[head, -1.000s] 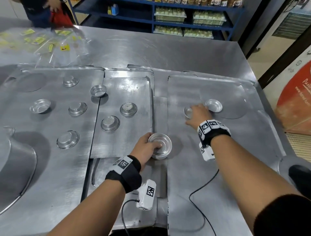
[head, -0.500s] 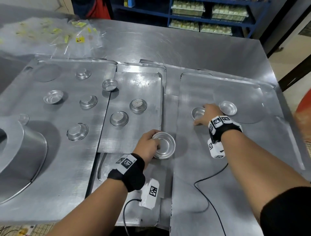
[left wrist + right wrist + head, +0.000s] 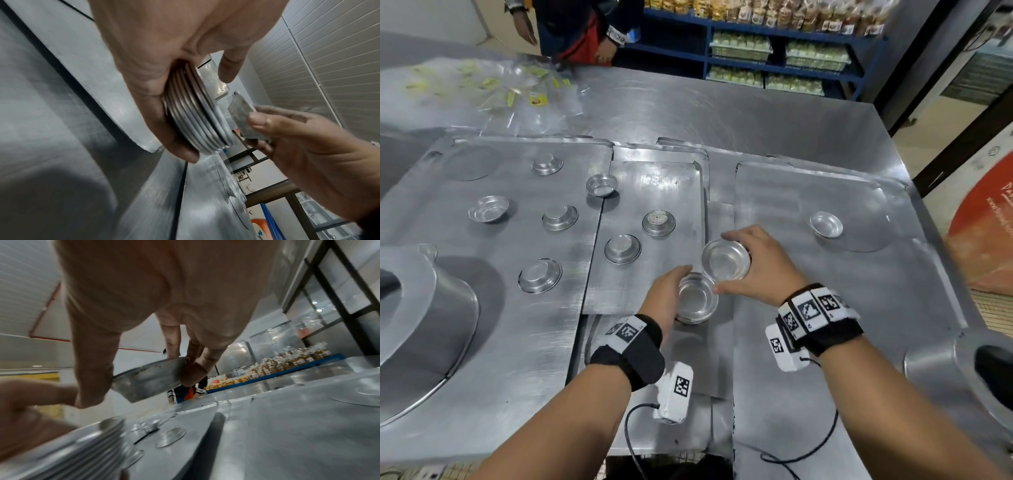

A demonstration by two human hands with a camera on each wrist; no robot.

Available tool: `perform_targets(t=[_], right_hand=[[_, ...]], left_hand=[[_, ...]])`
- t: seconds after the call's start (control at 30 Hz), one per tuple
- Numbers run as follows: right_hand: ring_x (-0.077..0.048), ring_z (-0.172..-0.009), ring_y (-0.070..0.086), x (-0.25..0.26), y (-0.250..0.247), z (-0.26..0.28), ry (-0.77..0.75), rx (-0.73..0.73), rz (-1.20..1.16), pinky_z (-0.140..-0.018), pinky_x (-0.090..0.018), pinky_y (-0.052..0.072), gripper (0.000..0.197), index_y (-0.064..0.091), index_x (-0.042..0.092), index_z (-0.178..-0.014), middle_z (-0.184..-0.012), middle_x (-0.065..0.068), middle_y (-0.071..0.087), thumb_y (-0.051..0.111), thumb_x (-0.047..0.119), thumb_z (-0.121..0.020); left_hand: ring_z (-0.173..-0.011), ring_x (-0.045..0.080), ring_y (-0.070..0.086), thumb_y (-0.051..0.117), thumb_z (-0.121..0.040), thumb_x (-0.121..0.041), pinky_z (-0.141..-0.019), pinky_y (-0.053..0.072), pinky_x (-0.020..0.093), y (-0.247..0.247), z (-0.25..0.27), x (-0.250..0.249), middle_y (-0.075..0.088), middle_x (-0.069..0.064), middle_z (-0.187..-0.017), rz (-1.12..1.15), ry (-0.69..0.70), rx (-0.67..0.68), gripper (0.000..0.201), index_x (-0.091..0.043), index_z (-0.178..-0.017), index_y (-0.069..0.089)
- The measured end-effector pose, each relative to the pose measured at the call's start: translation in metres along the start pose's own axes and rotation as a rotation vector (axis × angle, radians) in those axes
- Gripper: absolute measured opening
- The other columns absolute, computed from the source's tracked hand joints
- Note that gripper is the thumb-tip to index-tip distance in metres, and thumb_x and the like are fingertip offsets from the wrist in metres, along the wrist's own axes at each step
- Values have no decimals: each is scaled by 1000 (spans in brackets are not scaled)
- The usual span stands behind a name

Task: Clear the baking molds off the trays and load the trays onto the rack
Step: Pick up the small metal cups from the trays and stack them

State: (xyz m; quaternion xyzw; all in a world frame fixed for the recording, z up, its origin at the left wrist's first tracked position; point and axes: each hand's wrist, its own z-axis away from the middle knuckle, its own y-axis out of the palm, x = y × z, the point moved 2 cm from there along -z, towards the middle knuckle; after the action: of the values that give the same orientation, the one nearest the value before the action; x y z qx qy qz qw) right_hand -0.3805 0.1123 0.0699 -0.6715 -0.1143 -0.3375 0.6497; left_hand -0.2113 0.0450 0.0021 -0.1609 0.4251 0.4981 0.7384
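Observation:
My left hand [image 3: 667, 294] grips a nested stack of small round metal molds [image 3: 697, 301], whose several rims show in the left wrist view [image 3: 197, 116]. My right hand [image 3: 753, 263] pinches a single mold [image 3: 726, 259] between thumb and fingers, lifted just above and to the right of the stack; the same mold [image 3: 150, 378] appears in the right wrist view. One mold [image 3: 826, 224] lies on the right tray [image 3: 808, 308]. Several more molds, some upside down, lie on the middle tray [image 3: 654, 274] and the left tray [image 3: 482, 325].
A large metal bowl [image 3: 424, 308] stands at the left front. Another metal vessel [image 3: 962, 370] stands at the right table edge. Plastic bags with yellow labels [image 3: 510, 92] lie at the back left. A person [image 3: 582, 31] stands behind the table by blue shelves [image 3: 774, 51].
My right hand picked a mold off the right tray and carried it left toward the stack in my left hand. The left hand kept its hold on the stack.

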Motion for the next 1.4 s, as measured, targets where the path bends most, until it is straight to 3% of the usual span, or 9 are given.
perform_targets(t=[0.13, 0.27, 0.37, 0.53, 0.87, 1.0, 1.13, 1.3, 1.4], right_hand=[[-5, -110, 48, 25, 21, 17, -104, 81, 25, -100, -17, 36, 99, 49, 20, -140, -122, 9, 44, 92, 44, -54], [-7, -119, 46, 37, 42, 25, -138, 102, 32, -104, -19, 36, 97, 47, 20, -141, -126, 9, 43, 90, 45, -58], [-9, -122, 44, 44, 53, 27, -155, 105, 46, -107, -24, 37, 98, 47, 21, -142, -127, 10, 43, 89, 48, -58], [-11, -117, 43, 51, 67, 30, -191, 84, 79, -105, -28, 39, 99, 50, 22, -141, -125, 10, 48, 87, 56, -55], [-5, -120, 47, 52, 81, 39, -97, 148, -52, -106, -21, 37, 100, 48, 23, -143, -130, 10, 47, 87, 56, -57], [-10, -107, 62, 43, 88, 39, 39, 90, -151, -98, -29, 50, 68, 57, 17, -135, -125, 3, 61, 74, 53, -79], [-14, -92, 70, 40, 99, 41, 176, 72, -169, -90, -35, 55, 38, 71, 14, -116, -100, -2, 75, 69, 39, -86], [-14, -77, 69, 45, 111, 45, 250, 51, -164, -79, -34, 57, 16, 76, 21, -91, -79, 3, 74, 73, 25, -76], [-12, -76, 69, 47, 116, 46, 300, 42, -152, -75, -27, 56, 17, 75, 21, -90, -79, 4, 74, 75, 25, -74]], left_hand=[[-108, 33, 67, 57, -89, -50, -100, 49, 54, -6, 11, -4, 74, 10, -109, 29, 59, 58, 39, -22, -110, 74], [-97, 37, 69, 64, -80, -40, -85, 55, 60, -13, 20, -3, 72, 17, -105, 38, 30, 42, 37, -17, -107, 74], [-77, 30, 65, 59, -85, -24, -65, 56, 41, -21, 23, -1, 66, 13, -91, -6, 34, -2, 26, -11, -106, 69], [-73, 26, 61, 46, -90, -7, -46, 47, 25, -31, 26, 2, 66, 12, -87, -42, 43, -17, 27, -13, -107, 66], [-81, 28, 62, 43, -89, 4, -62, 54, 36, -46, 35, 9, 66, 20, -96, -53, 59, -24, 33, -9, -109, 65], [-88, 37, 65, 46, -86, 7, -76, 56, 62, -52, 38, 10, 67, 25, -102, -55, 73, 5, 32, -6, -108, 66], [-87, 38, 63, 52, -66, -4, -81, 49, 72, -57, 43, 12, 65, 26, -96, -48, 51, 6, 40, -5, -104, 67], [-89, 42, 64, 46, -74, 3, -82, 51, 69, -61, 45, 15, 66, 30, -102, -123, 54, 0, 37, -5, -104, 66], [-82, 34, 63, 41, -83, 12, -76, 55, 52, -65, 44, 17, 66, 24, -96, -217, 43, -2, 38, -6, -106, 66]])
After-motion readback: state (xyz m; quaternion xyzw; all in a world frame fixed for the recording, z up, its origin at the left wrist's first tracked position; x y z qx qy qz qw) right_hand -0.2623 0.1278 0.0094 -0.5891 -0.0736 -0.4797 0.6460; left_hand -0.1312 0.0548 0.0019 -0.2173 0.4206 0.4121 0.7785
